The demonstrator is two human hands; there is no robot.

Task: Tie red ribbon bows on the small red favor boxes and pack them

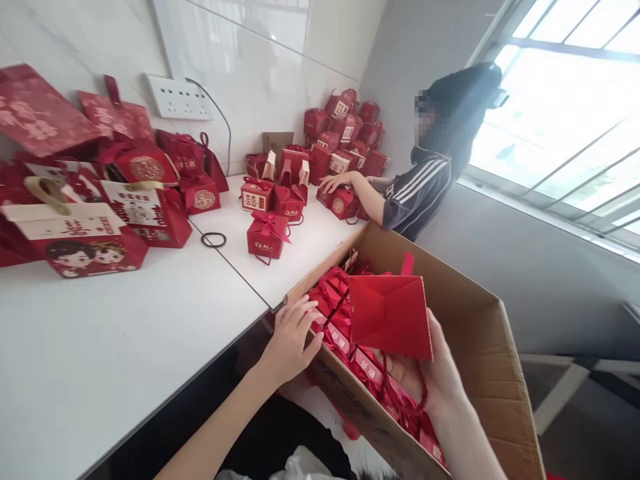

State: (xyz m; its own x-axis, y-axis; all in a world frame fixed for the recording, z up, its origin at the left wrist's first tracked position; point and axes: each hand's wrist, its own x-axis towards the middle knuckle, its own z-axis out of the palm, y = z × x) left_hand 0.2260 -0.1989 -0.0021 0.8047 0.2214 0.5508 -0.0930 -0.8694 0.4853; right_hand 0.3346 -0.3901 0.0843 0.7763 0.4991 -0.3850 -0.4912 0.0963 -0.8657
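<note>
A red gift box [390, 313] with its plain flat side facing me is held in my right hand [443, 370], fingers wrapped round its right and lower side. A dark red cord dangles by that wrist. Beneath it, rows of red gift boxes with ribbons [367, 365] fill part of a large cardboard carton [475, 353]. My left hand [295, 337] rests over the carton's near left rim, fingers stretched out and thumb apart, with nothing visible in it. Its fingertips reach the boxes at that edge.
A white table [165, 333] carries a ribboned red box [267, 235], a black ring [213, 239], and red box groups at left and back. Across the carton, a co-worker [425, 180] has a hand [340, 181] on a red box [344, 202]. A socket strip [180, 98] hangs on the wall.
</note>
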